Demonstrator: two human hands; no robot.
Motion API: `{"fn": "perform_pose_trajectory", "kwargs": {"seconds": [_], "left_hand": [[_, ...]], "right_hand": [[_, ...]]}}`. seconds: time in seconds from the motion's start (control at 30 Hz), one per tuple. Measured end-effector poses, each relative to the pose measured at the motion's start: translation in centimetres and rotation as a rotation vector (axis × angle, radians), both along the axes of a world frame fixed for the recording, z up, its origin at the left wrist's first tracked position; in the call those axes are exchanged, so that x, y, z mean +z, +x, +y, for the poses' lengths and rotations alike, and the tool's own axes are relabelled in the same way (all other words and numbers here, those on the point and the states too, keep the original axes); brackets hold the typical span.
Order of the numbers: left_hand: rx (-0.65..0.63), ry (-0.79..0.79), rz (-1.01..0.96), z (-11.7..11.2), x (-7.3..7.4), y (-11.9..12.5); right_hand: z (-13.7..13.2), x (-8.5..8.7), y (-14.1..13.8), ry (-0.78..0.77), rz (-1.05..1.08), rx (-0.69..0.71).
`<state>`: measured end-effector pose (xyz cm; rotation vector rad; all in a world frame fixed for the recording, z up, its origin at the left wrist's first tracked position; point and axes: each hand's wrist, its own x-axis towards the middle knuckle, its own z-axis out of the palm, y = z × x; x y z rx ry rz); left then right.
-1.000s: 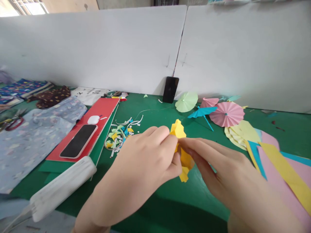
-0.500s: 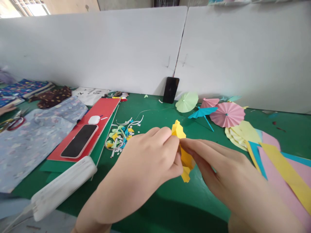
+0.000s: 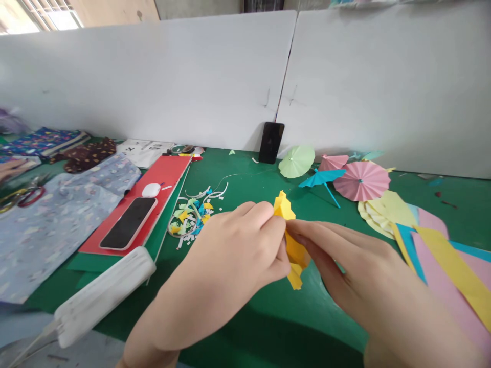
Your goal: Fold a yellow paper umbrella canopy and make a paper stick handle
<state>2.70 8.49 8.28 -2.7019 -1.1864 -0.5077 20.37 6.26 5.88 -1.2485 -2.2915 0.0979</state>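
Observation:
A piece of folded yellow paper (image 3: 296, 251), with a jagged edge, is held up over the green table between my two hands. My left hand (image 3: 245, 240) is closed round its left side, the back of the hand hiding much of it. From the right, my right hand (image 3: 345, 250) pinches the paper with fingertips pressed together beside the left fingers. Small paper umbrellas stand beyond: a light green one (image 3: 296, 161), a blue one (image 3: 322, 177) and a pink one (image 3: 362, 181).
Paper scraps (image 3: 192, 214) lie left of my hands. A phone (image 3: 129, 223) and a white case rest on a red folder (image 3: 169, 168), with a white power strip (image 3: 105, 294) in front. Coloured paper sheets (image 3: 441, 271) lie right. Another phone (image 3: 271, 142) leans on the white partition. Scissors (image 3: 26, 194) lie far left.
The whole view has shifted slightly, so things appear a little further right. Both hands keep the same hold on the yellow paper.

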Motion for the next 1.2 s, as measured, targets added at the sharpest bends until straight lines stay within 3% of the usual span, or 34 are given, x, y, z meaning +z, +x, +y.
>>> {"fn": "perform_pose_trajectory", "kwargs": {"seconds": [0.27, 0.63, 1.2], "left_hand": [[-0.002, -0.113, -0.056, 0.1, 0.19, -0.18], [0.004, -0.044, -0.019, 0.29, -0.17, 0.07], [-0.057, -0.106, 0.003, 0.15, -0.2, -0.3]], "right_hand": [[-0.22, -0.11, 0.25, 0.008, 0.016, -0.006], [-0.38, -0.26, -0.1, 0.004, -0.007, 0.006], [-0.39, -0.13, 0.09, -0.005, 0.021, -0.001]]}}
